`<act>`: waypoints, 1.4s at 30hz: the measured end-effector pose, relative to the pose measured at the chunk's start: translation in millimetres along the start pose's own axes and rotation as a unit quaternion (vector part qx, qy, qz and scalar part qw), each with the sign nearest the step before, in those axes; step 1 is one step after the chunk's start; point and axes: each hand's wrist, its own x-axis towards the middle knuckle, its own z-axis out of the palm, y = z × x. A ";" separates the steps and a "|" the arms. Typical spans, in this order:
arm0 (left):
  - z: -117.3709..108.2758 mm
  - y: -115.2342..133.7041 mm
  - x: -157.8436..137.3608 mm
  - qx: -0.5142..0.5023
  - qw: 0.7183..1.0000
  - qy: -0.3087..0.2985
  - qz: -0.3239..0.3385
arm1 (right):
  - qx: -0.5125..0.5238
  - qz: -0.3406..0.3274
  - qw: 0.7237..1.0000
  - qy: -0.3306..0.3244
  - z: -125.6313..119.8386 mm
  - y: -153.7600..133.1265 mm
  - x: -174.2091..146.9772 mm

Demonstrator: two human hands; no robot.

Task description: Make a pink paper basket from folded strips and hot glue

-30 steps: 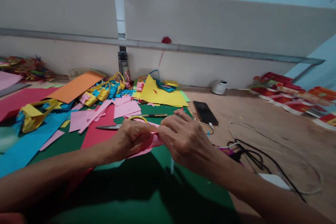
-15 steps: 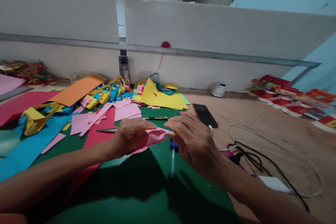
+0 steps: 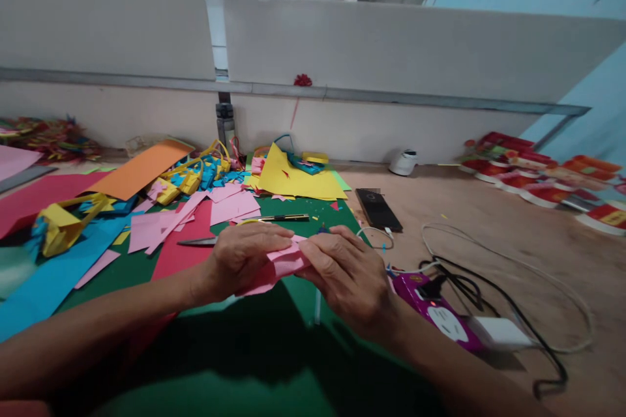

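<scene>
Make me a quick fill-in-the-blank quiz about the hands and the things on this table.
1. The left hand and right hand hold creased paper that is ____ in colour.
2. The phone lies to the ____ of the yellow sheet.
3. The power strip has a ____ casing.
Missing words: pink; right; purple.

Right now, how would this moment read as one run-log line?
left hand: holds pink paper | right hand: grips its other end | nearby: scissors, phone

The creased paper [image 3: 278, 268] looked matt, the scissor blade [image 3: 196, 242] metal, the phone [image 3: 379, 212] smooth, the power strip [image 3: 440, 318] plastic.
</scene>
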 end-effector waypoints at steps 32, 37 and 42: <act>-6.3 4.6 2.8 0.071 0.988 -0.053 0.124 | 0.075 -0.017 0.997 0.013 8.0 -5.6 -6.3; -5.0 7.6 4.6 0.058 0.990 -0.049 0.116 | 0.076 -0.010 0.997 0.011 7.7 -5.8 -5.4; -4.2 3.5 -1.9 0.059 0.991 -0.062 0.102 | 0.078 -0.003 0.997 0.013 6.8 -4.9 -5.7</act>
